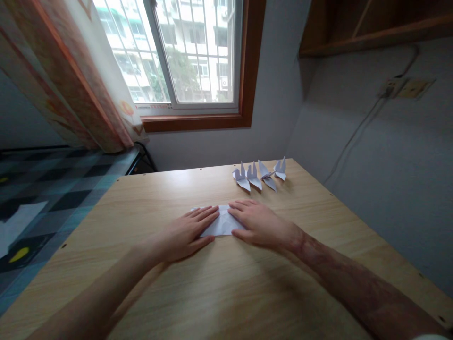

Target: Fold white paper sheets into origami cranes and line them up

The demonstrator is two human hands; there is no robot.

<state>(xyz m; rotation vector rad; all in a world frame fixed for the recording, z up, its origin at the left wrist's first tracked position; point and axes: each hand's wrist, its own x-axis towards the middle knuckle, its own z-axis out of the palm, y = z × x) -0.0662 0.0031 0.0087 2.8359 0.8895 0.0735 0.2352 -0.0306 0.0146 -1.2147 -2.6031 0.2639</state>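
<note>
A folded sheet of white paper [222,223] lies on the wooden table [219,288], near its middle. My left hand [187,232] rests flat on the paper's left part, fingers stretched out and close together. My right hand [257,223] lies flat on the paper's right part, fingers pointing left. The fingertips of both hands almost meet over the paper. Much of the sheet is hidden under my palms.
Several folded white paper cranes [260,175] stand in a row at the table's far edge. Behind it are a window [184,52] and a patterned curtain [67,80]. A bed with a checked cover [46,198] lies to the left; a grey wall with a socket [406,88] is on the right.
</note>
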